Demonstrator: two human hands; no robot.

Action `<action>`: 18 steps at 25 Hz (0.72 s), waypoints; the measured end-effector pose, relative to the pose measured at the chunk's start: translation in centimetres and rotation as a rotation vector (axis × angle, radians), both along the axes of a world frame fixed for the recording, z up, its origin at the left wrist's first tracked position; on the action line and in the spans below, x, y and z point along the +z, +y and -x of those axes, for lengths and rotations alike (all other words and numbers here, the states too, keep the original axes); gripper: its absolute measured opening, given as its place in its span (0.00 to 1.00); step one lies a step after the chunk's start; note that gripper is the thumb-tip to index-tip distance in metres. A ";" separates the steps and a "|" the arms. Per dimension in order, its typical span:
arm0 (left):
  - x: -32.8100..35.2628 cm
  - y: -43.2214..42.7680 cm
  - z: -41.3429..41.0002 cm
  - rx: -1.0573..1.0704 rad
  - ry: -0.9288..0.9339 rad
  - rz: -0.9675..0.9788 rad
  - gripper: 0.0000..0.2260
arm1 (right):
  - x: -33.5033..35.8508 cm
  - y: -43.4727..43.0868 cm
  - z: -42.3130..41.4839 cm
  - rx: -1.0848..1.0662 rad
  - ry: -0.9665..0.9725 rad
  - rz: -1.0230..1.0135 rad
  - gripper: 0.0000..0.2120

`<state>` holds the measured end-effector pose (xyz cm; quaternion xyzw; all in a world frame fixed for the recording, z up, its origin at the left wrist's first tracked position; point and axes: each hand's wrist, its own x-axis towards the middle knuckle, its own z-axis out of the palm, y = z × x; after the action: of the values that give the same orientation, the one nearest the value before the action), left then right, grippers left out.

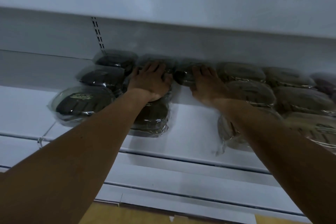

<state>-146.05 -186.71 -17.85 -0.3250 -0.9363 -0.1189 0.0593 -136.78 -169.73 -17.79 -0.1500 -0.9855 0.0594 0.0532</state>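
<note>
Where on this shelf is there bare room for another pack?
Bare shelf shows in front between the dark pack and the pale packs, and left of the labelled pack. The back row under the left hand and right hand is crowded.

Head-worn wide-angle view, forward and down, close to white shelf (190, 125)

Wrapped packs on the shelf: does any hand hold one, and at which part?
Nothing looks gripped, though the picture is blurred. The left hand lies flat on top of one dark pack, and the right hand lies flat on top of a second pack.
</note>
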 end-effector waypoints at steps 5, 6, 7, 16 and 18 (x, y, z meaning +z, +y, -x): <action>0.1 -0.2 0.3 -0.004 -0.051 -0.006 0.26 | 0.5 -0.5 -0.6 -0.020 -0.005 0.022 0.33; 0.2 -0.2 0.2 -0.008 -0.071 -0.011 0.26 | 0.7 -0.6 -1.0 -0.020 -0.005 0.026 0.34; 0.4 -0.3 0.0 -0.015 -0.085 -0.011 0.26 | 0.9 -0.9 -1.4 -0.022 -0.001 0.025 0.35; 3.2 1.0 -3.5 -0.283 -0.017 0.180 0.24 | 2.9 -2.4 -8.2 -0.058 -0.048 -0.043 0.32; 3.2 2.1 -5.1 -0.335 -0.016 0.209 0.24 | 3.2 -2.0 -9.7 -0.080 -0.075 -0.039 0.31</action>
<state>-140.99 -184.64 -14.61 -0.4796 -0.8769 -0.0319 -0.0030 -127.05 -171.77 -14.61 -0.1903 -0.9810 0.0325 0.0212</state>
